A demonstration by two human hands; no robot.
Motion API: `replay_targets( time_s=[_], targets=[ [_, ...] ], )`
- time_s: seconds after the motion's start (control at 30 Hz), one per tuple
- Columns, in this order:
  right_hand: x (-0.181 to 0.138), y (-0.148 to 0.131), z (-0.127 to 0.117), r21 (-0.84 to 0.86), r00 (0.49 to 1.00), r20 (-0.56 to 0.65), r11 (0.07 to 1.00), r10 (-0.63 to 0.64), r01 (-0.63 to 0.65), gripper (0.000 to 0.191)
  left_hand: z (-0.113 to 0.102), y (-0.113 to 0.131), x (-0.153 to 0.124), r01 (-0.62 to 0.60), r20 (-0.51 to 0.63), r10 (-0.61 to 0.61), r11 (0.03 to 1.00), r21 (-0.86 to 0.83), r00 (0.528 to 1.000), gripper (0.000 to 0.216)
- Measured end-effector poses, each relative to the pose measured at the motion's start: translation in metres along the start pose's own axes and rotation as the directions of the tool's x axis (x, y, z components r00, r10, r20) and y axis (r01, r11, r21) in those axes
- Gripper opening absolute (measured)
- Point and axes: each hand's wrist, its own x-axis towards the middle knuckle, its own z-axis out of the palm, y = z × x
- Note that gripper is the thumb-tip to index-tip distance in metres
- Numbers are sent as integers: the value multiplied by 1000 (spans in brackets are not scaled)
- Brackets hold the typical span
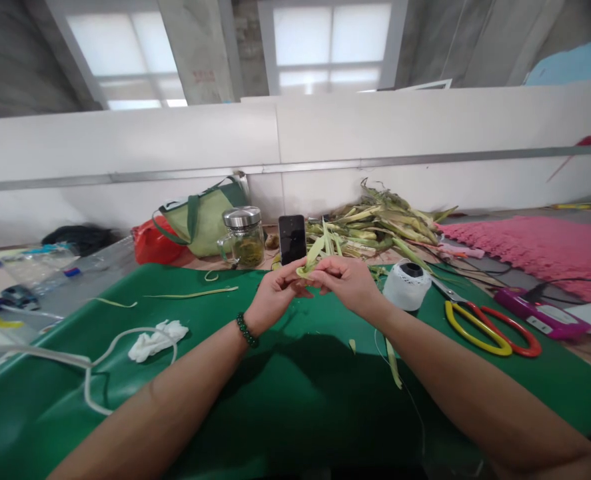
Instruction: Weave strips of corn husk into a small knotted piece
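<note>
My left hand [275, 293] and my right hand [352, 283] meet above the green mat [295, 387]. Both are closed in a pinch on a small bundle of pale green leaf strips [317, 252], which fan upward from the fingertips. A strip is curled round at the left fingertips; the fingers hide part of the bundle. Just behind my hands a dark phone [292, 239] stands upright. To the right of my right hand is a spool of white thread [408, 287], with a thin thread trailing over the mat.
Scissors [480, 327] with yellow and red handles lie at the right. Behind are a leaf pile [385, 220], a lidded glass mug [244, 240] and a green bag [190, 223]. A crumpled tissue [156, 341] and white cable [88, 380] lie at the left, a pink cloth [540, 250] far right.
</note>
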Motion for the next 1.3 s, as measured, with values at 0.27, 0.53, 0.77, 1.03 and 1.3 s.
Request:
replay_targets(
  time_s=[0.27, 0.53, 0.77, 1.03, 1.3],
  targets=[
    [-4, 4, 6, -152, 988, -88, 982, -130, 115, 14, 7, 11, -5, -43, 60, 39, 997, 70, 997, 32],
    [-6, 5, 9, -350, 930, -98, 887, -353, 300, 11, 7, 7, -3, -55, -113, 76, 982, 181, 991, 34],
    [-6, 2, 5, -311, 941, -79, 905, -328, 289, 12, 6, 16, -6, -50, -90, 66, 985, 168, 994, 36],
    [-4, 3, 3, -316, 921, 0, 874, -390, 370, 8, 7, 24, -7, 50, -131, -47, 998, 24, 990, 30],
    [-6, 3, 2, -644, 727, 90, 517, -681, 564, 17, 2, 18, -3, 222, -123, -256, 945, -242, 959, 29]
  ],
)
